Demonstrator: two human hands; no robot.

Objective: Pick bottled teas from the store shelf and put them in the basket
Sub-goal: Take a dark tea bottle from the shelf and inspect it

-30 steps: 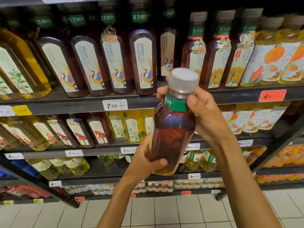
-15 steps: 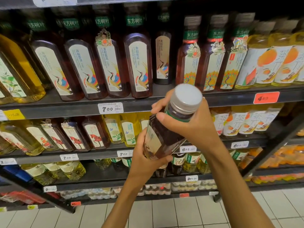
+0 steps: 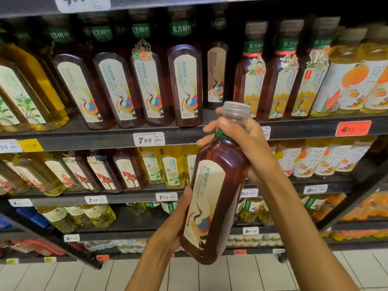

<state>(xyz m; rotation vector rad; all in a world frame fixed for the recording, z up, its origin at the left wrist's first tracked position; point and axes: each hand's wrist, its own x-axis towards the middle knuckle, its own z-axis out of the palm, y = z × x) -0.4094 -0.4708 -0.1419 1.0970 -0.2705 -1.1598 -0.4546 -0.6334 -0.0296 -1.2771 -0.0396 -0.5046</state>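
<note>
Brown tea bottle (image 3: pixel 212 198) — right hand (image 3: pixel 241 141) grips neck, left hand (image 3: pixel 174 225) cradles base.

Held bottle (image 3: pixel 212 198) in front of the shelves, tilted, cap end up and to the right. Right hand (image 3: pixel 245 143) around its neck; left hand (image 3: pixel 176 223) against its lower left side. Behind it: upper shelf (image 3: pixel 88 141) with a row of bottles (image 3: pixel 184 85); price tag (image 3: pixel 149 139) on that shelf's front edge, left of the held bottle. Middle shelf (image 3: pixel 130 199) below, more bottles on it. Floor (image 3: pixel 63 276) beneath.
</note>
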